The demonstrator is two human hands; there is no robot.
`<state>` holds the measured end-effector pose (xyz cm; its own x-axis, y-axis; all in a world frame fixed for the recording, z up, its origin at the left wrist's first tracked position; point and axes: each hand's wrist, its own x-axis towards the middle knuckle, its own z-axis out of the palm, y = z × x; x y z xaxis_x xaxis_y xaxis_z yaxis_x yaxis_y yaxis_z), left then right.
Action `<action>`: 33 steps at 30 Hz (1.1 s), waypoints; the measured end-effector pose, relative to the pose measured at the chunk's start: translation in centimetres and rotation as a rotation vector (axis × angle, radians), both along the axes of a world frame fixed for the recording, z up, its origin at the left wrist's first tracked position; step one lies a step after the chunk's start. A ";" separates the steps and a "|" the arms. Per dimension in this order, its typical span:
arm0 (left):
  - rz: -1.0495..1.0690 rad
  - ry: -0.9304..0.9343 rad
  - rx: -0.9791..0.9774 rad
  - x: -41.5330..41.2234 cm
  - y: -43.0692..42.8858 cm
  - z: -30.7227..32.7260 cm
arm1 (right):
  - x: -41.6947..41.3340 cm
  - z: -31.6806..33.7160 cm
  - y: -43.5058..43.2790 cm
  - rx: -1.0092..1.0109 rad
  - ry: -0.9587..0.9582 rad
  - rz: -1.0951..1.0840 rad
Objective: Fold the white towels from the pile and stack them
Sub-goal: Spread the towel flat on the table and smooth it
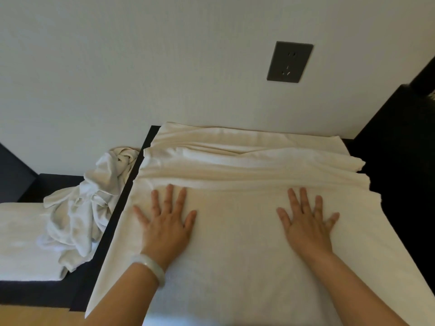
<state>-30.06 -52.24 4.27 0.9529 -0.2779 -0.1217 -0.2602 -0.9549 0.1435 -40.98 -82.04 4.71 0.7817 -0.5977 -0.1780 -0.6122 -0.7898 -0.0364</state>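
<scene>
A large white towel (235,243) lies spread over a dark table, smooth near me and bunched into wrinkles along its far side by the wall. My left hand (167,222) rests flat on it at the left, fingers spread, a pale bangle on the wrist. My right hand (306,222) presses flat on the towel's right part, fingers apart too. Neither hand grips anything. A crumpled pile of white towels (87,203) sits on a lower dark surface to the left. A folded white towel (23,241) lies at the far left, partly under that pile.
A white wall stands right behind the table, with a dark grey socket (290,61) on it. The dark table edge (113,222) runs between the spread towel and the pile. Dark furniture (400,137) rises at the right.
</scene>
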 end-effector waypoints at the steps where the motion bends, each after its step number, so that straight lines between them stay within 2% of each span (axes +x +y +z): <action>1: 0.004 0.004 0.001 0.9 -0.4 0.1 | 1.1 0.0 -0.5 0.010 0.004 0.002; 10: -0.010 0.104 0.036 9.0 -3.7 1.8 | 9.9 1.0 -3.4 0.059 0.060 -0.005; 13: -0.041 0.027 -0.005 6.7 -4.3 2.5 | 9.6 2.4 -1.2 0.068 -0.012 0.028; 16: -0.195 -0.066 -0.051 0.5 -5.5 2.0 | 6.8 2.0 5.7 -0.004 -0.163 0.264; 19: -0.312 -0.037 0.008 -3.1 -4.1 0.6 | 3.0 0.3 10.3 -0.001 -0.149 0.422; 21: -0.242 -0.073 0.026 -1.8 -1.4 0.3 | 2.3 0.0 9.5 -0.005 -0.141 0.387; 23: -0.071 -0.095 0.022 0.5 1.7 0.2 | 2.3 0.0 8.6 -0.021 -0.128 0.351; 25: 0.125 -0.053 0.016 2.4 4.7 0.8 | 2.6 0.0 8.7 -0.014 -0.119 0.346; 27: 0.222 -0.037 -0.003 2.5 5.6 1.7 | 2.6 -0.1 9.0 -0.004 -0.118 0.338; 29: 0.107 -0.138 0.024 0.2 3.8 2.3 | 2.7 -0.1 9.1 0.000 -0.125 0.327; 32: -0.293 -0.138 -0.066 -5.8 0.6 1.7 | 2.6 -0.1 8.9 -0.003 -0.136 0.330; 33: -0.363 -0.118 -0.062 -7.2 0.6 1.2 | 2.6 -0.1 8.8 0.001 -0.133 0.332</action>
